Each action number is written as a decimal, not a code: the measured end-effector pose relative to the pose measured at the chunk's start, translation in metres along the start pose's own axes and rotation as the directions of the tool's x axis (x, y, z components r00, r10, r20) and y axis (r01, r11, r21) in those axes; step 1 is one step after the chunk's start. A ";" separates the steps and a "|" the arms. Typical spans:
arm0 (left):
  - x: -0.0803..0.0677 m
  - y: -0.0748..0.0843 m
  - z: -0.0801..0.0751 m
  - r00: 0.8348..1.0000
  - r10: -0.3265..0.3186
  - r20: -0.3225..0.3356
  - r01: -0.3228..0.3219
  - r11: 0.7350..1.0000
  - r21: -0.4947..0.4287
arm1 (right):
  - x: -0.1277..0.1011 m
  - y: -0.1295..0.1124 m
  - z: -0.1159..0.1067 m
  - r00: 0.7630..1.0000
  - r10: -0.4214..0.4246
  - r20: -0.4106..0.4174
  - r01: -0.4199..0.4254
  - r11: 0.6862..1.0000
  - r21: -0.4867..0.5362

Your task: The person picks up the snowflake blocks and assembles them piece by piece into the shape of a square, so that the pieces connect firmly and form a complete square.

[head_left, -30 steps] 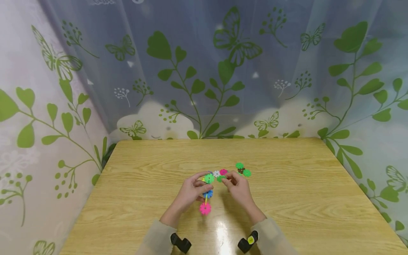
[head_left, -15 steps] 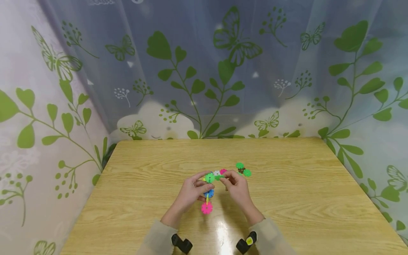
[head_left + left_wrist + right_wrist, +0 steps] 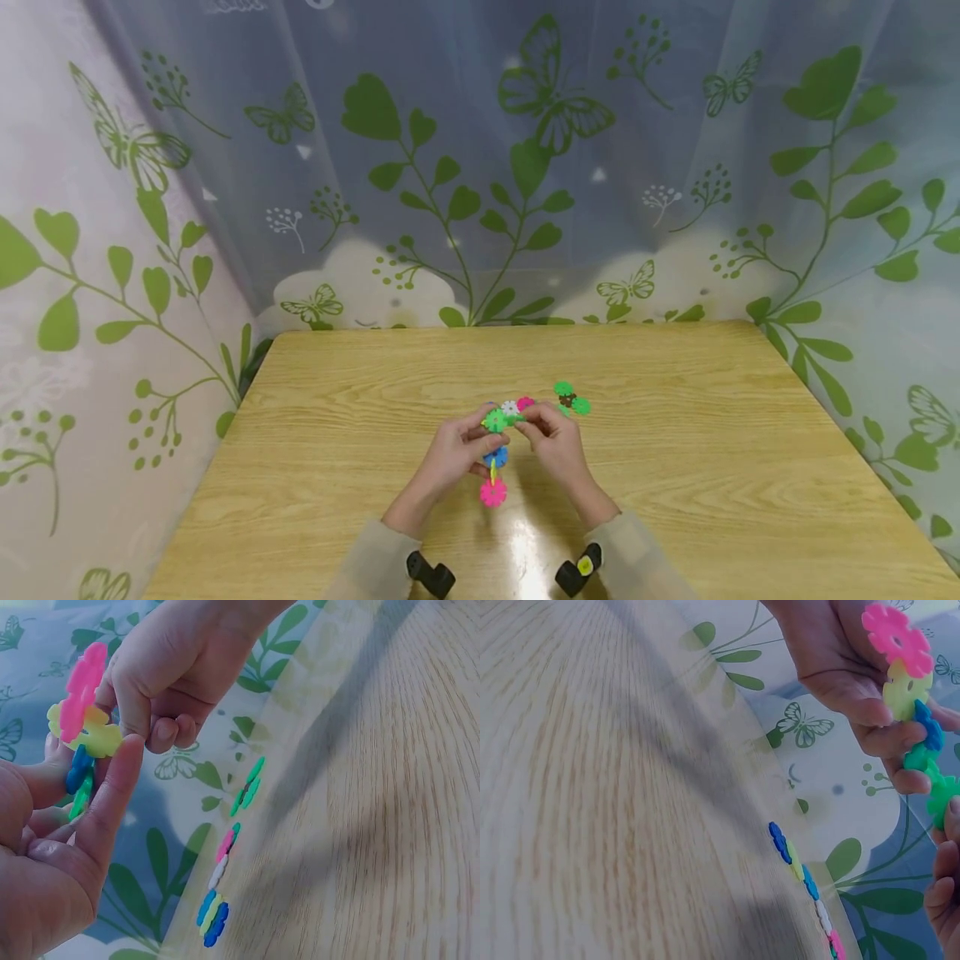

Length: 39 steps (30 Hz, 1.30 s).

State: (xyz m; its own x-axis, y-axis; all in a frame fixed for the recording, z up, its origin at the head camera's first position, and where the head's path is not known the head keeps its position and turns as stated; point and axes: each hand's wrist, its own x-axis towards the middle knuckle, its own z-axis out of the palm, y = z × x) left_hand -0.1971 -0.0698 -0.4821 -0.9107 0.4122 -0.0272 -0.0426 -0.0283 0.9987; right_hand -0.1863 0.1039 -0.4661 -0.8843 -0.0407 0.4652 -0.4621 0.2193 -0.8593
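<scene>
My left hand holds a short chain of notched plastic flower discs between thumb and fingers. From the bottom up in the head view, a pink disc, a yellow disc seen nearly edge-on, a blue disc and a green disc make up the chain. My right hand pinches another green disc by its edge. This second green disc meets the chain's green end in the right wrist view; how deeply their notches engage cannot be told.
Behind the hands, a row of joined discs lies on the wooden table, with a white disc and a pink disc showing. To its right sits a cluster of green discs around a brown disc. A patterned curtain stands behind the table.
The right hand's green disc has moved left and come against the chain's green disc. My left hand, with the chain, has shifted slightly right.
</scene>
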 end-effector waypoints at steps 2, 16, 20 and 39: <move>0.000 0.000 0.000 1.000 -0.001 0.018 0.001 1.000 0.002 | 0.000 0.000 0.000 0.999 -0.044 -0.004 0.043 0.998 -0.042; -0.002 0.014 -0.001 0.993 -0.014 0.117 0.004 0.996 0.084 | 0.002 0.005 -0.002 0.936 -0.344 0.079 0.353 0.915 -0.197; -0.001 0.010 -0.002 0.994 -0.018 0.111 0.009 0.996 0.084 | 0.000 0.006 -0.001 0.947 -0.313 0.071 0.320 0.932 -0.170; 0.002 0.002 -0.007 1.000 -0.015 0.025 0.014 0.999 0.045 | -0.001 0.003 0.000 0.995 -0.025 0.094 0.026 1.000 -0.013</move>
State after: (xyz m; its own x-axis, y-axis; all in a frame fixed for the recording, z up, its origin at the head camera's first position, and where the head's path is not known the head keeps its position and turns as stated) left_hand -0.2016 -0.0750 -0.4806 -0.8996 0.4348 -0.0408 -0.0366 0.0181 0.9992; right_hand -0.1868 0.1045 -0.4693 -0.8748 -0.1379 0.4645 -0.4845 0.2310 -0.8438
